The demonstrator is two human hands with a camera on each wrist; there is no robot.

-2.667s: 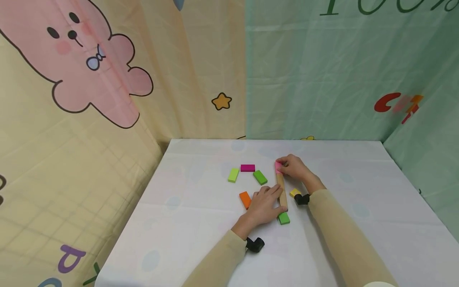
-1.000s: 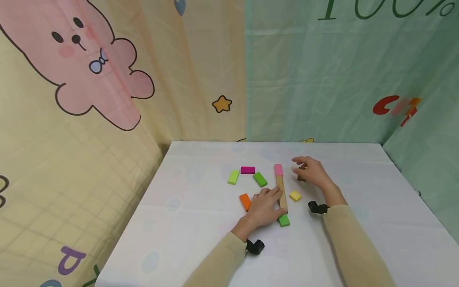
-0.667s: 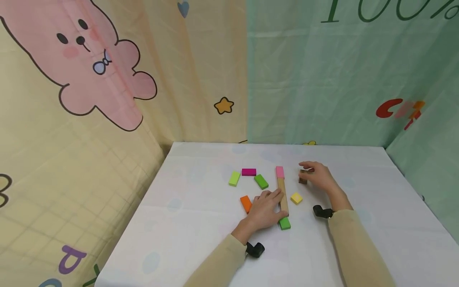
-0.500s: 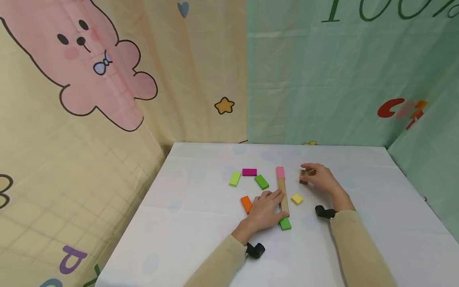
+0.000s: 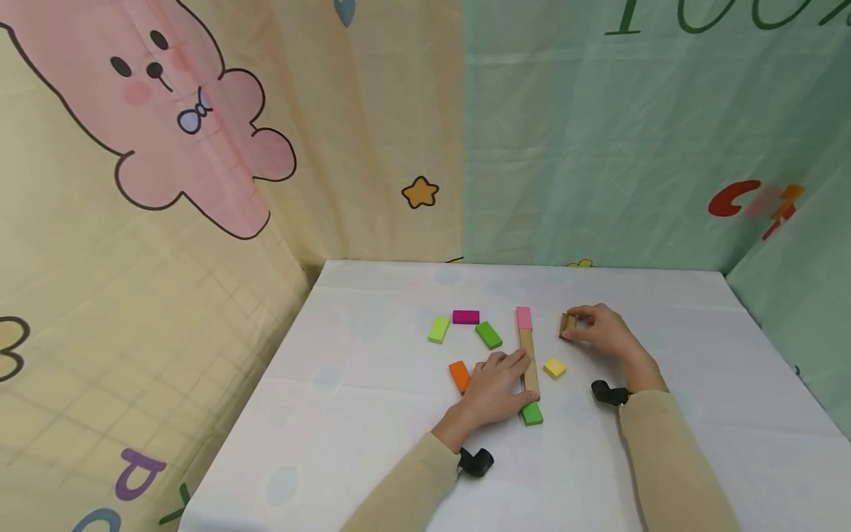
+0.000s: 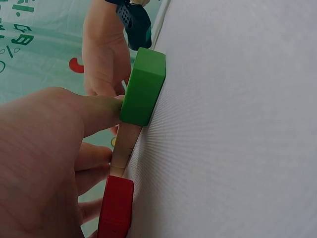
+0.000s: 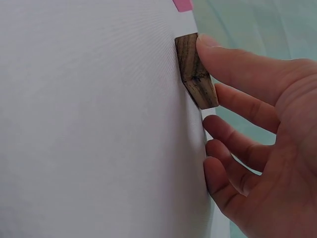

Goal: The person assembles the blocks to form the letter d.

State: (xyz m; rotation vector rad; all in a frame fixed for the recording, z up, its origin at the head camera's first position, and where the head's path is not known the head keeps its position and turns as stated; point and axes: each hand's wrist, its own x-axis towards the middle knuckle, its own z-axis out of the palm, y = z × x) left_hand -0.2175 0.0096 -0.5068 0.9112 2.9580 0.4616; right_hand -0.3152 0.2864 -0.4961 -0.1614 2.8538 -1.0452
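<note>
My left hand lies over a light wooden strip, fingertips on it and thumb by its near end. A pink block sits at the strip's far end, a green block at its near end under the thumb. Off to the right, my right hand pinches a small dark-grained wooden block between thumb and index finger, close to the tabletop; the other fingers are loosely bent. A yellow block lies between the strip and my right forearm.
Left of the strip lie a lime block, a magenta block and another green block. An orange block is beside my left fingers. Printed curtains stand behind the white table.
My right hand has let go of the pink block, moved right, and taken hold of the brown wooden block, which is now turned a little. The left hand has stayed on the strip.
</note>
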